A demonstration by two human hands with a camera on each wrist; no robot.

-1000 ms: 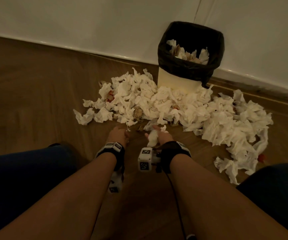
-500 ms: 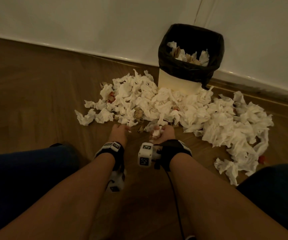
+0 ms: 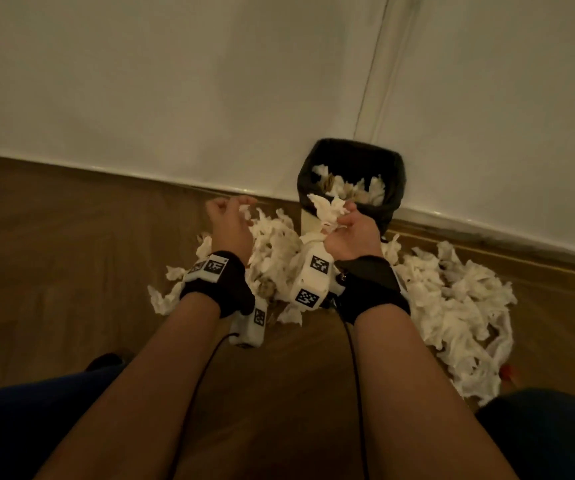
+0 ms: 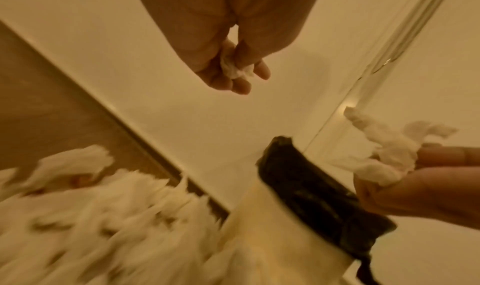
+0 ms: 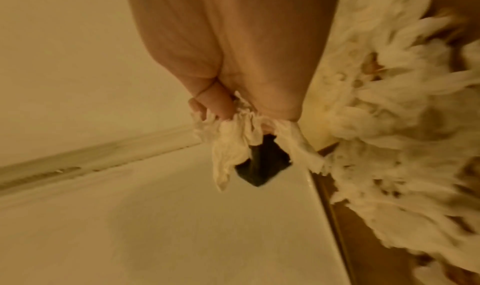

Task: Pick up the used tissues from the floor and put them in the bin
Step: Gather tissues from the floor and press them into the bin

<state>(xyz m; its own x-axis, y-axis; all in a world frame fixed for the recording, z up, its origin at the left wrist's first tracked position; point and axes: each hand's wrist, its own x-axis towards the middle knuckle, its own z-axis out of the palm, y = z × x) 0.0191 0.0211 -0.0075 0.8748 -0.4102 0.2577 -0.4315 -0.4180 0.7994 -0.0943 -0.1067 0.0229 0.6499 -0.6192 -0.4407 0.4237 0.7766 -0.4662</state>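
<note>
The right hand (image 3: 351, 237) holds a crumpled white tissue wad (image 3: 329, 209) in a tight grip before the black-lined bin (image 3: 391, 206). The left hand (image 3: 228, 223) pinches a small scrap (image 4: 235, 69). Crinkled tissues (image 3: 452, 306) heap on the wooden floor (image 3: 54, 254).

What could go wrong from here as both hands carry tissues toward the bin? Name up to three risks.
1. The right hand grips its tissue with loose ends hanging free; a piece might drop short of the bin.
2. The left hand pinches only a small scrap, well left of the bin; released there, it would probably miss.
3. The pile crowds the bin's base, so a reaching arm might scatter it.
</note>
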